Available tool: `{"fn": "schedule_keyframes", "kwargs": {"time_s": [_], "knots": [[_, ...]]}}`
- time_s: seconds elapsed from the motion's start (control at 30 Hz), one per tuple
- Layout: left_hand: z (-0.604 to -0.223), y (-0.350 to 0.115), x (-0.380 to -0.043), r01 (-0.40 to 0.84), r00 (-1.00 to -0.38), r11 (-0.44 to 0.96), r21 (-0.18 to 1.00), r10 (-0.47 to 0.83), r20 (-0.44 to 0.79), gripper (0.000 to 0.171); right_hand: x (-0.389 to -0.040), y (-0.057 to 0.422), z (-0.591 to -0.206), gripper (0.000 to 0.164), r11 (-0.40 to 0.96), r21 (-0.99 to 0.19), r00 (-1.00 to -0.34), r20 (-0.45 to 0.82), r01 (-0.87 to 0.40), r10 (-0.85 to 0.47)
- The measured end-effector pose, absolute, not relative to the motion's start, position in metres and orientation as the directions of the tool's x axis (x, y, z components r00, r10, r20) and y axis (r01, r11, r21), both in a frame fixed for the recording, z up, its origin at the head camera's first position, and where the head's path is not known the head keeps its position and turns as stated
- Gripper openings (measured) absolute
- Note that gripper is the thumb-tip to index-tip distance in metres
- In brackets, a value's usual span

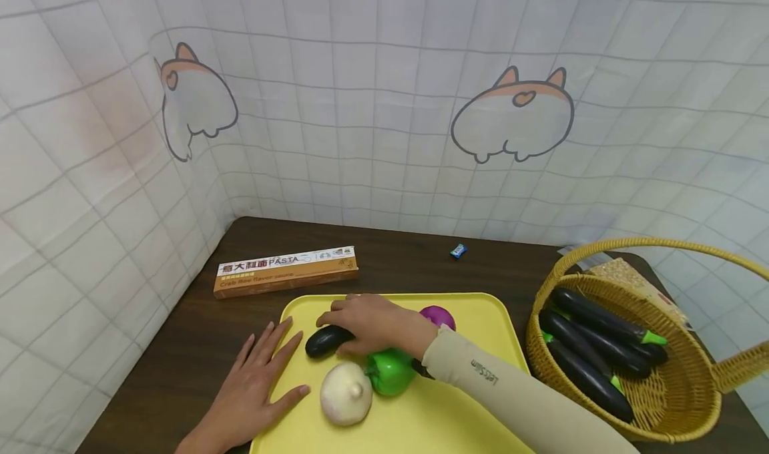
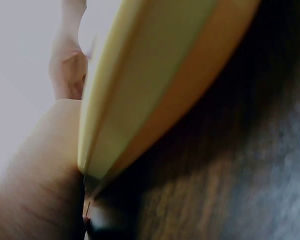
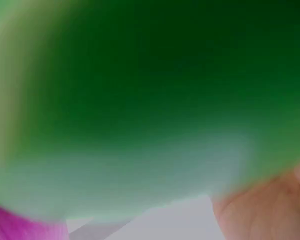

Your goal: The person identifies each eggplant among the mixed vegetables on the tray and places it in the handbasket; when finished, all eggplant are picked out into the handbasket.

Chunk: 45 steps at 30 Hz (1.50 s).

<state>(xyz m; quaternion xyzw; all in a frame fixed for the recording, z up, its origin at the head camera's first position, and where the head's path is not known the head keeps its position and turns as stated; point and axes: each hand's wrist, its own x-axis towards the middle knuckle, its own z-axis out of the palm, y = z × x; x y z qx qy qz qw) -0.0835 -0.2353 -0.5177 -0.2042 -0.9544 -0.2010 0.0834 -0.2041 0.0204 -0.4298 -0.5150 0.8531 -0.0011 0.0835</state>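
In the head view my right hand point(image 1: 372, 324) reaches across the yellow tray point(image 1: 444, 420) and grips a dark eggplant point(image 1: 324, 342), whose far end the hand hides. Spread at the tray's left rim, my left hand point(image 1: 252, 387) has straight fingers lying over the edge. A green bell pepper point(image 1: 390, 372) sits under my right wrist and fills most of the right wrist view. Beside the pepper lies a round whitish vegetable point(image 1: 345, 394) with a stub on top. Part of a purple round vegetable point(image 1: 438, 316) shows behind my right forearm.
On the right stands a wicker basket point(image 1: 699, 400) with a tall handle, holding several eggplants point(image 1: 589, 377). A pasta box point(image 1: 285, 272) lies behind the tray at left. Further back is a small blue packet point(image 1: 458, 251). Behind the basket leans a grainy package point(image 1: 631, 280).
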Motion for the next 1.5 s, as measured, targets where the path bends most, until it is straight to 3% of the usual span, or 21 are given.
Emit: {"fn": "schedule_keyframes", "kwargs": {"time_s": [0.6,1.2,1.5], "knots": [[-0.516,-0.236,-0.083,0.449,-0.887,0.829,0.335,0.366,0.283,0.081,-0.192,0.049,-0.394,0.047,0.505,-0.003,-0.504,0.044,-0.863,-0.862],[-0.519,-0.237,-0.080,0.452,-0.881,0.834,0.317,0.362,0.303,0.083,-0.165,0.126,-0.382,0.044,0.561,-0.041,-0.560,0.139,-0.827,-0.816],[-0.518,-0.235,-0.082,0.463,-0.874,0.831,0.309,0.369,0.315,0.083,-0.147,0.192,-0.371,0.051,0.645,-0.040,-0.639,0.198,-0.763,-0.743]]}}
